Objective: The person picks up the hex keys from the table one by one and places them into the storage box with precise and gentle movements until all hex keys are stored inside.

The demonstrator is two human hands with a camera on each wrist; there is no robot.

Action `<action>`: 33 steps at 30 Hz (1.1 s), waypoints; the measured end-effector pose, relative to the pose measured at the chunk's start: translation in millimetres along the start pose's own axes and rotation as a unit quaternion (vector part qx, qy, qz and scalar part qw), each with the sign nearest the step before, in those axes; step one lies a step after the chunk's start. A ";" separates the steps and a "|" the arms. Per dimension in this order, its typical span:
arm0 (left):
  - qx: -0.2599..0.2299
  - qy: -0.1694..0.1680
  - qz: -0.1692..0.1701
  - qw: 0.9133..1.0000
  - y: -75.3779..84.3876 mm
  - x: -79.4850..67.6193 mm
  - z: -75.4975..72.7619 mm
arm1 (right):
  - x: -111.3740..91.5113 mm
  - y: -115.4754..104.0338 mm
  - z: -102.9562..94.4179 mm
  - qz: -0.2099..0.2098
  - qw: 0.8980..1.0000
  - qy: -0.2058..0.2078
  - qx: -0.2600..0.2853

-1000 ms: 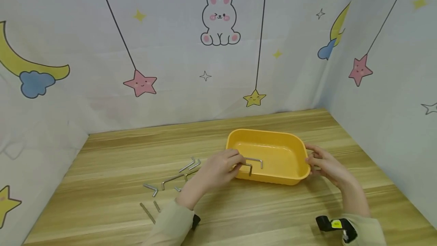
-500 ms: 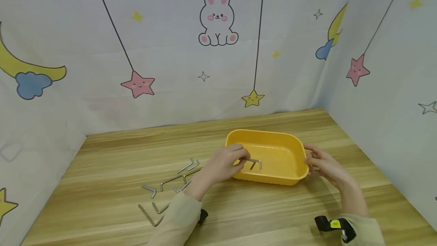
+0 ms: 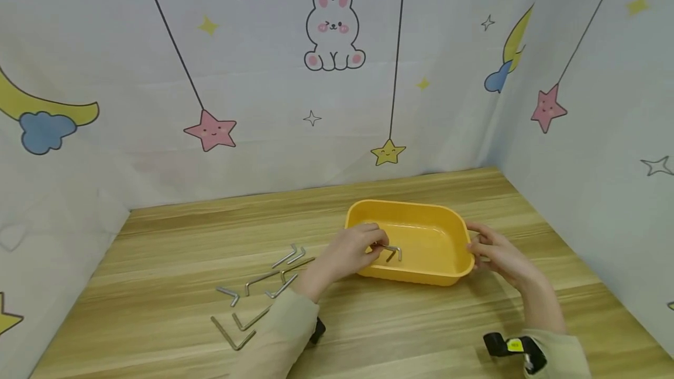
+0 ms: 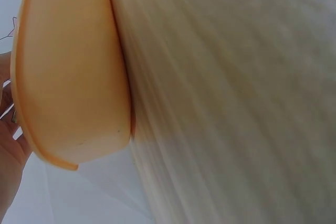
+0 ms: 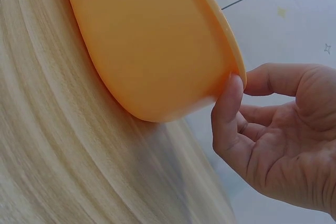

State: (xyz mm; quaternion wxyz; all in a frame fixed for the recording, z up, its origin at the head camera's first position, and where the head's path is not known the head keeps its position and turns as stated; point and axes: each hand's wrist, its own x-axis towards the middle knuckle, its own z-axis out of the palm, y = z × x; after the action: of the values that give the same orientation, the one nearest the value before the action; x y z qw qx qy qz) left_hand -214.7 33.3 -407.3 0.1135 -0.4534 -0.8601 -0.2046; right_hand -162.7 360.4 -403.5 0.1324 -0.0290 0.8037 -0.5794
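In the head view my left hand (image 3: 355,250) reaches over the near left side of a yellow plastic tray (image 3: 411,208), its fingers curled down at two L-shaped hex keys. A bronze-coloured hex key (image 3: 391,256) runs up to the fingertips, which pinch it, its upper part hidden by them. Close beside it shows a silver hex key (image 3: 398,253), also partly covered by the hand. My right hand (image 5: 286,135) pinches the tray's right end, thumb outside the wall and a finger at the rim. In the left wrist view the tray's outer wall (image 4: 73,77) covers much of the left hand.
Several more hex keys lie loose on the wood-grain table left of the tray, among them a large bronze one (image 3: 231,335) near the front and a small silver one (image 3: 230,294). A printed white cloth (image 3: 274,162) stands behind the table and along both sides.
My left hand has moved a little right over the tray, and the bronze hex key has turned and dropped lower, beside the silver one. The right hand keeps its hold on the tray.
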 end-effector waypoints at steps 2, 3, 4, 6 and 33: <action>-0.003 -0.009 -0.003 1.000 -0.5 1.4 2.6 | 0.4 1.4 0.2 0.002 1.000 0.001 -0.001; -0.003 -0.014 -0.005 1.000 -0.6 2.1 3.8 | 0.4 1.7 0.5 0.003 1.000 0.002 0.000; -0.001 -0.017 -0.007 1.000 -0.7 2.8 4.8 | 0.2 1.9 0.7 0.004 1.000 0.002 -0.001; 0.001 -0.022 -0.010 1.000 -0.2 4.3 6.0 | 0.2 2.3 1.0 0.002 1.000 0.001 -0.002; -0.012 -0.044 -0.053 0.998 -0.8 11.0 11.2 | -0.2 -0.2 -0.5 -0.008 1.000 -0.003 0.011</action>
State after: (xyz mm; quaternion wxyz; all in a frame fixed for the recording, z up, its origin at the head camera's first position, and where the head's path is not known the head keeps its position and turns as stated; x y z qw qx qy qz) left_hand -221.8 46.1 -413.3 0.0590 -0.4175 -0.8842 -0.2008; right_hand -162.7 360.9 -403.2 0.1304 -0.0359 0.7964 -0.5894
